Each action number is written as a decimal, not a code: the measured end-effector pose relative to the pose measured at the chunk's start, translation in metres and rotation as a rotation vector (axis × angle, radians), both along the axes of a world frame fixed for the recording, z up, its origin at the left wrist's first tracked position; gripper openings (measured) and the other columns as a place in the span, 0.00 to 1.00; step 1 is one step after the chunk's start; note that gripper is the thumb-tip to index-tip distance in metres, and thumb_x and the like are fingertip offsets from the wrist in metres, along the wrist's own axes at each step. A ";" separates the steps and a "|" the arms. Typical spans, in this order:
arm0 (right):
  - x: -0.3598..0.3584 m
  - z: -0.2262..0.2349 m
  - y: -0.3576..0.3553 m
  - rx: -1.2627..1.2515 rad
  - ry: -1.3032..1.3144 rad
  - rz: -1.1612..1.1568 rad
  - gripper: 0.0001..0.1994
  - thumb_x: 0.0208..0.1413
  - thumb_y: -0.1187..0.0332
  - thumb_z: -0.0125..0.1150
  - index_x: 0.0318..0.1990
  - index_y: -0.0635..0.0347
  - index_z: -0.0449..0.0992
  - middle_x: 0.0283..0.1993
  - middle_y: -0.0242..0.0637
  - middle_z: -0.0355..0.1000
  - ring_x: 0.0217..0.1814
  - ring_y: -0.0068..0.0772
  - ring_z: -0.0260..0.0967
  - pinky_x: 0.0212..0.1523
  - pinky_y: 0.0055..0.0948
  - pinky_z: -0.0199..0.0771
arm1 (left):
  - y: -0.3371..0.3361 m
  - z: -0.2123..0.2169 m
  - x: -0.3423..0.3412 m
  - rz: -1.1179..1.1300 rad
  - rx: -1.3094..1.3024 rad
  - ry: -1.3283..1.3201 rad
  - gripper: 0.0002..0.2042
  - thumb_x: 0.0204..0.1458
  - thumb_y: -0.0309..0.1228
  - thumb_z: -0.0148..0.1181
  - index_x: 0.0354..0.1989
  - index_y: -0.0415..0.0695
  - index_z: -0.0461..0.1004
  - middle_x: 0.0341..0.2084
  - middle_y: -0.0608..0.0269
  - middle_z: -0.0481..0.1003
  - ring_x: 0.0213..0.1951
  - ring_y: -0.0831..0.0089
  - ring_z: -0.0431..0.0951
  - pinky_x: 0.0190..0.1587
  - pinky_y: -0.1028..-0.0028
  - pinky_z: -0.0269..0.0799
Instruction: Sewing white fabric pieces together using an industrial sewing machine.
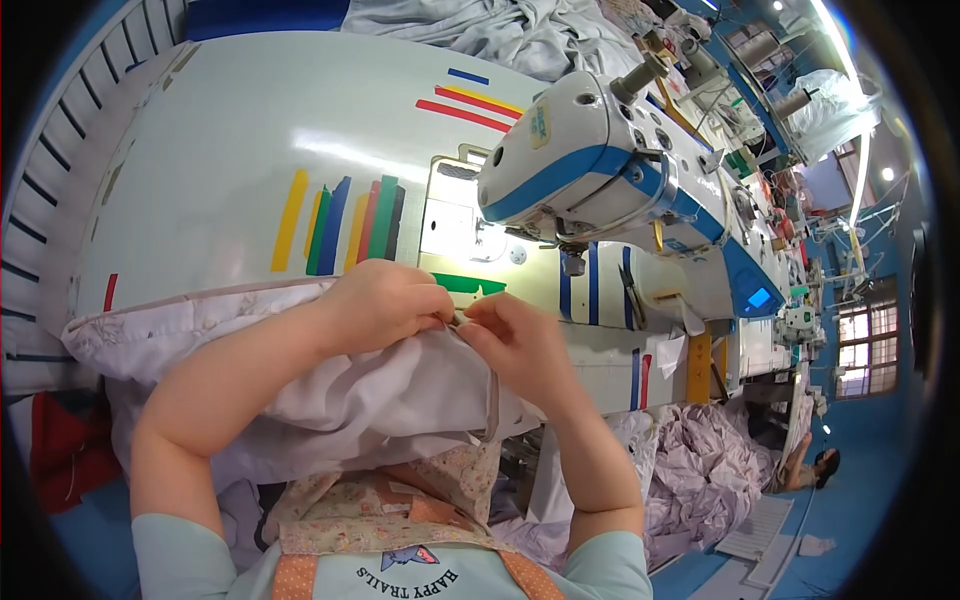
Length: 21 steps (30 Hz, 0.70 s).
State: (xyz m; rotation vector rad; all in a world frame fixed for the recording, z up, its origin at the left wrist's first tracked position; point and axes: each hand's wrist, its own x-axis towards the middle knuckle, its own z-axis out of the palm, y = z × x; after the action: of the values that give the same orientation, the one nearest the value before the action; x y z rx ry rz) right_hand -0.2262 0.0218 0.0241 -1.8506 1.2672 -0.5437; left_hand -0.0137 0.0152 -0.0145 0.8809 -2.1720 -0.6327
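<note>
- My left hand and right hand both pinch the edge of the pale fabric.
- I see it draped over the table's near edge, before the sewing machine.

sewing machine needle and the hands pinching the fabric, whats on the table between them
In the head view, only a green tape strip on the white table lies between the needle and the hands pinching the pale fabric.
</note>
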 end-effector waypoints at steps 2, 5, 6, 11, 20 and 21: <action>0.006 0.001 -0.002 -0.004 0.075 0.026 0.07 0.50 0.73 0.61 0.36 0.66 0.75 0.29 0.38 0.75 0.29 0.21 0.72 0.32 0.22 0.72 | 0.000 0.001 0.000 -0.008 0.002 -0.009 0.05 0.40 0.25 0.64 0.26 0.46 0.76 0.20 0.62 0.72 0.25 0.62 0.75 0.28 0.66 0.70; 0.009 0.003 -0.002 -0.078 0.181 0.089 0.07 0.49 0.76 0.59 0.37 0.64 0.76 0.32 0.41 0.75 0.32 0.29 0.74 0.34 0.25 0.72 | 0.000 0.001 0.000 -0.025 -0.028 -0.006 0.04 0.40 0.25 0.64 0.24 0.46 0.75 0.20 0.62 0.72 0.25 0.63 0.74 0.27 0.67 0.70; 0.008 0.003 0.001 -0.078 0.183 0.093 0.07 0.49 0.76 0.59 0.37 0.64 0.76 0.32 0.41 0.75 0.32 0.29 0.74 0.34 0.25 0.72 | 0.000 0.001 0.001 -0.052 -0.026 0.046 0.04 0.40 0.25 0.65 0.24 0.46 0.75 0.20 0.63 0.72 0.24 0.63 0.74 0.26 0.67 0.69; -0.011 0.005 0.019 -0.202 0.314 0.122 0.16 0.43 0.83 0.50 0.41 0.63 0.76 0.37 0.45 0.74 0.39 0.47 0.71 0.42 0.34 0.70 | 0.001 0.002 0.009 -0.121 0.043 0.095 0.06 0.39 0.27 0.66 0.20 0.44 0.73 0.19 0.63 0.71 0.23 0.63 0.73 0.24 0.68 0.68; -0.038 -0.008 0.003 0.066 -0.195 -0.195 0.10 0.55 0.79 0.55 0.42 0.60 0.77 0.35 0.30 0.73 0.37 0.16 0.67 0.40 0.16 0.67 | 0.005 0.009 -0.005 0.152 0.218 0.094 0.07 0.43 0.29 0.65 0.23 0.43 0.71 0.21 0.60 0.73 0.25 0.61 0.76 0.26 0.68 0.69; -0.038 -0.010 -0.002 0.076 -0.191 -0.188 0.10 0.55 0.79 0.55 0.42 0.60 0.77 0.35 0.30 0.73 0.37 0.16 0.67 0.40 0.16 0.67 | 0.004 0.010 -0.006 0.149 0.214 0.037 0.07 0.44 0.29 0.64 0.25 0.43 0.72 0.22 0.59 0.74 0.26 0.60 0.76 0.28 0.67 0.70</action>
State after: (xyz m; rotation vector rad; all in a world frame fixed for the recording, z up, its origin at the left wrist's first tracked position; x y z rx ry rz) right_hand -0.2646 0.0193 0.0145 -1.5855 1.3202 -0.7444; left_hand -0.0197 0.0191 -0.0044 1.1223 -2.0087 -0.8097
